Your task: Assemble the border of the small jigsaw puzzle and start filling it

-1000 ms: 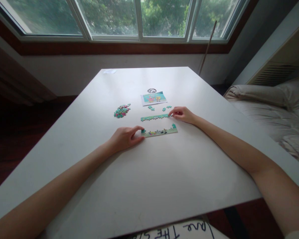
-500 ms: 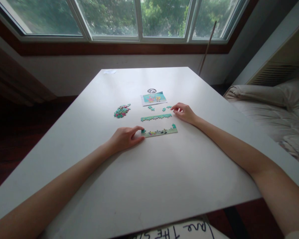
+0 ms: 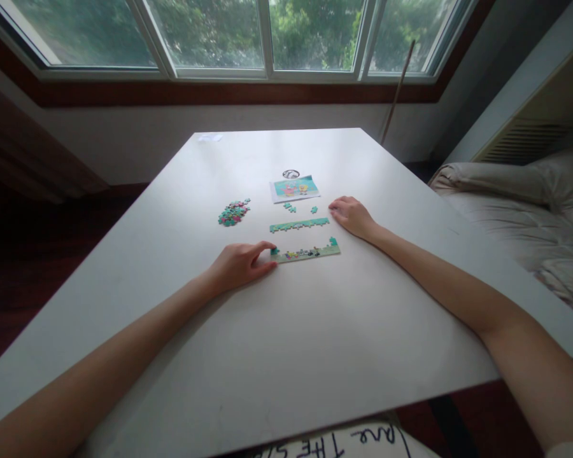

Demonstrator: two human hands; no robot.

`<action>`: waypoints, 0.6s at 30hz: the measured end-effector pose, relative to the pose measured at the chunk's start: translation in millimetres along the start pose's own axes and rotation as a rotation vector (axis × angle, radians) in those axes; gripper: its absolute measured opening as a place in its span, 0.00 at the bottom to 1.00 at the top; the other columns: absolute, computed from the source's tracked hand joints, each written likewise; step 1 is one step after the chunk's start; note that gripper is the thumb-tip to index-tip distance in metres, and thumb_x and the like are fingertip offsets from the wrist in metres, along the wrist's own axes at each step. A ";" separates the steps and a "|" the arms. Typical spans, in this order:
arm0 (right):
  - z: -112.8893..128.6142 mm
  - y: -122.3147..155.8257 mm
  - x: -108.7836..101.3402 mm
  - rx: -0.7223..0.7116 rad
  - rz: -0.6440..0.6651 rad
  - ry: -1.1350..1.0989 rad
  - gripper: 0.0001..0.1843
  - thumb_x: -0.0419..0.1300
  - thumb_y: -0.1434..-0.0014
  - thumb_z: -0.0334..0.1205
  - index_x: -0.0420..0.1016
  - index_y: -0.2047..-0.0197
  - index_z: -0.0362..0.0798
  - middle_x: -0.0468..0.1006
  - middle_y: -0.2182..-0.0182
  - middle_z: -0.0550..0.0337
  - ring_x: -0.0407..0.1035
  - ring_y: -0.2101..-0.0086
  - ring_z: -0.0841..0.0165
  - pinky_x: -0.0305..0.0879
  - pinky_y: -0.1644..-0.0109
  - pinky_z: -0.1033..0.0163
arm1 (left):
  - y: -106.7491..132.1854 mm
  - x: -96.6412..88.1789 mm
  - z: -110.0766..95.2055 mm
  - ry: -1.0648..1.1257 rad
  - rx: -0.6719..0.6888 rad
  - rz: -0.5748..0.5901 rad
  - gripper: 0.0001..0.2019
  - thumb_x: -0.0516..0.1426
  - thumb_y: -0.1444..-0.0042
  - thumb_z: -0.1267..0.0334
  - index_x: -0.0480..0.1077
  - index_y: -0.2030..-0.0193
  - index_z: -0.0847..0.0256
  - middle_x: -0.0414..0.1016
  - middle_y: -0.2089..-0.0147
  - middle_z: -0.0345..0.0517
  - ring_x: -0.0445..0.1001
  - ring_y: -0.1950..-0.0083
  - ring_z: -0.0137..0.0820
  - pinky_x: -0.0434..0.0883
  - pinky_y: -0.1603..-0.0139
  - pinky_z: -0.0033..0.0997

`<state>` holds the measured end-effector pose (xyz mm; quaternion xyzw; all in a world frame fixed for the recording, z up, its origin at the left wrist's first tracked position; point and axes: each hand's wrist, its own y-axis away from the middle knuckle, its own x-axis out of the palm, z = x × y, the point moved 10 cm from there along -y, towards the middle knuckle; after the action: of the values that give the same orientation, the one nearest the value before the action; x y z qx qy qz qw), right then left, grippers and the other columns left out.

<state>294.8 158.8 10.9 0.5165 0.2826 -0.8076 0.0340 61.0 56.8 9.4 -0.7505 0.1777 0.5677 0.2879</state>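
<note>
My left hand (image 3: 241,264) rests at the left end of the lower joined puzzle strip (image 3: 305,254), its index finger on a teal corner piece and its thumb at the bottom corner, gripping that end. My right hand (image 3: 353,215) lies on the table to the right of the loose pieces, fingers curled together. A teal puzzle piece seems to be under or in those fingers, hidden from view. Between the hands sits the upper puzzle strip (image 3: 299,225). A single loose piece (image 3: 314,209) and a small cluster of teal pieces (image 3: 290,208) lie just beyond it.
A heap of mixed puzzle pieces (image 3: 233,212) lies to the left on the white table (image 3: 286,343). Behind the strips are a picture sheet (image 3: 295,189) and a round black-and-white mark (image 3: 291,173). A padded sofa (image 3: 510,203) stands at the right.
My right fingers have curled in over the teal piece at their tips, which no longer shows. My left hand and both strips stay where they were.
</note>
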 end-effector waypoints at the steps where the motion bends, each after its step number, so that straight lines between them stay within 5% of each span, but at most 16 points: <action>1: -0.8 0.3 -2.1 0.013 -0.014 0.012 0.11 0.54 0.43 0.37 0.76 0.60 0.46 0.76 0.59 0.51 0.67 0.57 0.60 0.63 0.50 0.55 | -0.2 -0.3 -0.2 0.002 0.001 -0.001 0.18 0.52 0.43 0.50 0.70 0.52 0.58 0.65 0.80 0.34 0.63 0.80 0.23 0.57 0.74 0.22; 8: -13.1 -0.8 -6.7 0.118 -0.026 -0.090 0.07 0.59 0.47 0.34 0.76 0.63 0.46 0.74 0.70 0.56 0.66 0.67 0.64 0.63 0.57 0.58 | 0.0 -0.8 0.2 0.006 0.007 -0.009 0.18 0.52 0.43 0.50 0.70 0.52 0.58 0.65 0.80 0.34 0.63 0.80 0.22 0.57 0.74 0.21; 18: -20.2 -0.3 -7.7 0.163 -0.024 -0.294 0.11 0.61 0.51 0.35 0.75 0.62 0.46 0.71 0.71 0.60 0.64 0.72 0.70 0.64 0.62 0.62 | 1.1 -0.1 0.0 0.008 0.002 -0.010 0.18 0.52 0.43 0.50 0.70 0.52 0.58 0.65 0.80 0.34 0.63 0.79 0.23 0.57 0.74 0.21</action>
<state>314.7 167.2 11.4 0.3902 0.2142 -0.8952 0.0230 60.3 55.9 9.3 -0.7534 0.1758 0.5630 0.2906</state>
